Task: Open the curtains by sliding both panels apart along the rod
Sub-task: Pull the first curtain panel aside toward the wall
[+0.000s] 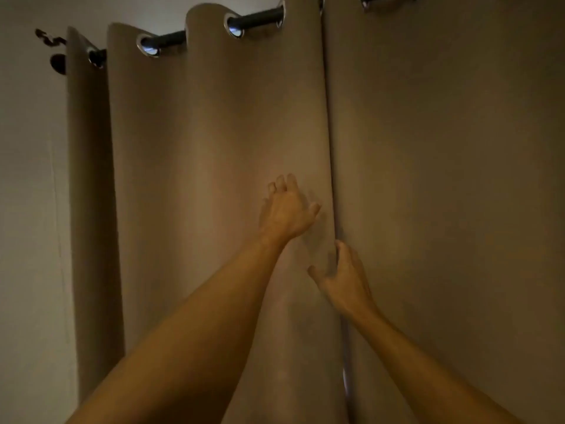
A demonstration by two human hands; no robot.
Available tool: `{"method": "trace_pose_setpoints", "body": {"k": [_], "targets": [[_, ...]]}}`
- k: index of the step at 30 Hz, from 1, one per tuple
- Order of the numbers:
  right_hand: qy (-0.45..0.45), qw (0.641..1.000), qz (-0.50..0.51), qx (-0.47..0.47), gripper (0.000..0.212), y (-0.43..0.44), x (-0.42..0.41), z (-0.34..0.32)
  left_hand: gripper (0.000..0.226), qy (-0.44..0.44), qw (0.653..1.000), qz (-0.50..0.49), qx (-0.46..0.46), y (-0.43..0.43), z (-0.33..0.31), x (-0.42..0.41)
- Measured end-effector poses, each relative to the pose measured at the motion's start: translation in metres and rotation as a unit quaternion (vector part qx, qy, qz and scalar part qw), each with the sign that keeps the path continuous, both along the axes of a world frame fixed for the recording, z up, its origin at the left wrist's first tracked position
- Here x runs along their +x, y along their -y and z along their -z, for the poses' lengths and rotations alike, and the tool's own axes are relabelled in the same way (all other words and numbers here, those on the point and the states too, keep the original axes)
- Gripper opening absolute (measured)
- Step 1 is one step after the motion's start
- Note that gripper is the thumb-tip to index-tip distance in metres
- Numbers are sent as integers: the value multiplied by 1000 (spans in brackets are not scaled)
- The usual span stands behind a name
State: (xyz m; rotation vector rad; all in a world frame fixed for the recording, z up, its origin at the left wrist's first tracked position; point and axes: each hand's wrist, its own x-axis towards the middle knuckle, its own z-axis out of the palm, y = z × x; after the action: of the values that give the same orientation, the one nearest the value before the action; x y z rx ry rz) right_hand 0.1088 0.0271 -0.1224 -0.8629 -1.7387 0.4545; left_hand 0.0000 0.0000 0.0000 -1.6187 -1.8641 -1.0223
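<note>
Two brown curtain panels hang shut from a dark rod (260,18) on metal eyelets. The left panel (198,148) and the right panel (443,148) meet at a seam slightly right of centre. My left hand (287,209) rests on the left panel close to the seam, fingers spread, holding nothing. My right hand (344,273) is lower, at the seam itself, fingers apart and curled toward the right panel's edge; whether the fingertips grip the cloth is unclear. A thin sliver of light shows low in the seam.
A pale wall (30,209) stands to the left of the curtains. The rod's dark end finial (49,38) and its wall bracket (58,64) sit at the upper left.
</note>
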Motion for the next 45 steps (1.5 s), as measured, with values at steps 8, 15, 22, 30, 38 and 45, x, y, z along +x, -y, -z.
{"method": "trace_pose_setpoints", "body": {"k": [8,15,22,30,38,45], "targets": [[-47,998,5,47,93,-54,-22,6,96,31,989,0,142,-63,-23,16],[-88,996,-2,21,110,-76,-38,5,109,42,982,17,183,-97,-36,19],[-97,995,-15,-1,114,-94,-53,4,120,69,975,43,207,-127,-52,11],[-116,993,-28,-20,109,-123,-72,9,95,100,956,122,248,-148,-54,-3],[-98,989,-87,-63,54,-138,-89,7,81,46,924,162,342,-151,-49,-42],[-105,988,-111,-33,37,-110,-116,-9,63,-35,915,136,378,-140,-58,-85]]}}
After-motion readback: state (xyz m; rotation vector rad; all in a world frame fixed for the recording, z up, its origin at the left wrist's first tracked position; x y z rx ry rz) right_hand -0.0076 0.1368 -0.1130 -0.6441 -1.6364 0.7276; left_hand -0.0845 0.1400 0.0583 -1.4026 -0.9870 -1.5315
